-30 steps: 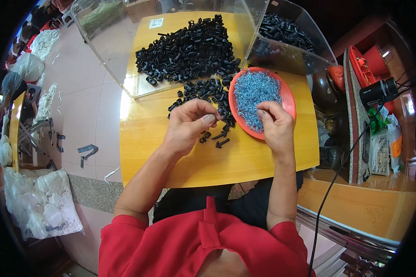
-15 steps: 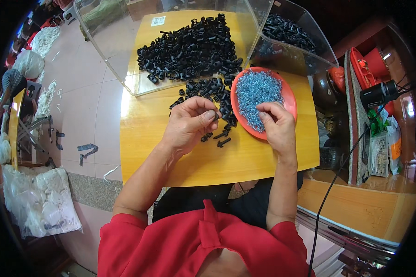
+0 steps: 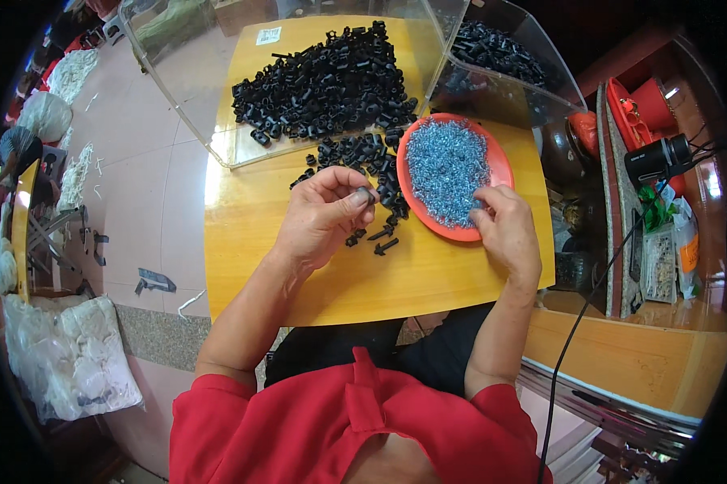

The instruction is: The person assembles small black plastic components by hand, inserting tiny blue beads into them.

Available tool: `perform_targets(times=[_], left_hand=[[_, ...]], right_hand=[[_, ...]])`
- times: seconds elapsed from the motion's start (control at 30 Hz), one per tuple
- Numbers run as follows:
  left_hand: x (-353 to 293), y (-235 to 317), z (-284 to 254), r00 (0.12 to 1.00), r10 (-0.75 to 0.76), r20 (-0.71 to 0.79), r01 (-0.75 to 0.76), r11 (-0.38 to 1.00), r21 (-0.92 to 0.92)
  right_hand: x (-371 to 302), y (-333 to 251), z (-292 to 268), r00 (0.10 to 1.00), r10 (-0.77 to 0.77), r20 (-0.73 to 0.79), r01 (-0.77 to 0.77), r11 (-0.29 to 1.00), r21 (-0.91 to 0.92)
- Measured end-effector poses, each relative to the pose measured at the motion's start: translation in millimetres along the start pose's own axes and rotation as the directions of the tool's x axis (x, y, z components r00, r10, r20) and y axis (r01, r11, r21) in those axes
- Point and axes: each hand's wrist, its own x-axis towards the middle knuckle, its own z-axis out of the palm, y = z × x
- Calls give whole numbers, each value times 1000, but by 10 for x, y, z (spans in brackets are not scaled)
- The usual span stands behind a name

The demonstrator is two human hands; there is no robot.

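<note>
My left hand [image 3: 324,216] is closed in a pinch over the table, with a small black plastic part [image 3: 370,194] mostly hidden between thumb and fingers. On the right, my right hand [image 3: 512,235] reaches over the rim of an orange-red plate [image 3: 502,153]. Its thumb and forefinger come together at the edge of a heap of small silvery-blue metal pieces [image 3: 444,165], which look like screws; what they grip is too small to make out. Loose black plastic parts [image 3: 351,152] lie beyond my left hand, and a longer, arrow-shaped one [image 3: 386,247] lies nearer me.
A clear plastic box [image 3: 187,113] at the back opens toward me around a big heap of black parts [image 3: 323,89]. Beside it stands a second clear bin [image 3: 500,58] of black parts. The yellow tabletop [image 3: 363,290] ends before my lap. A black cable [image 3: 577,331] hangs at right.
My right hand has shifted right and slightly down, from over the metal pieces to the heap's near right edge. My left hand keeps its pinch. The whole view has shifted slightly.
</note>
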Motion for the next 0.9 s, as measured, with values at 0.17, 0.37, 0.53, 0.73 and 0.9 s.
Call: perform_targets(times=[0.17, 0.37, 0.53, 0.73, 0.9], left_hand=[[-2, -4, 13, 1000, -24, -18, 24, 1000, 19], [-11, -6, 12, 999, -37, -14, 38, 999, 28], [-15, -3, 11, 999, -42, -11, 42, 999, 9], [-25, 2, -10, 998, -62, 6, 62, 998, 5], [-15, -30, -39, 998, -60, 30, 61, 998, -26]], right_hand=[[1, 13, 116, 999, 1, 35, 0, 1000, -23], [25, 22, 83, 1000, 10, 11, -11, 996, 88], [-20, 15, 85, 997, -82, 13, 83, 989, -121], [25, 49, 117, 999, 36, -21, -31, 971, 236], [28, 55, 75, 990, 51, -129, -3, 938, 347]])
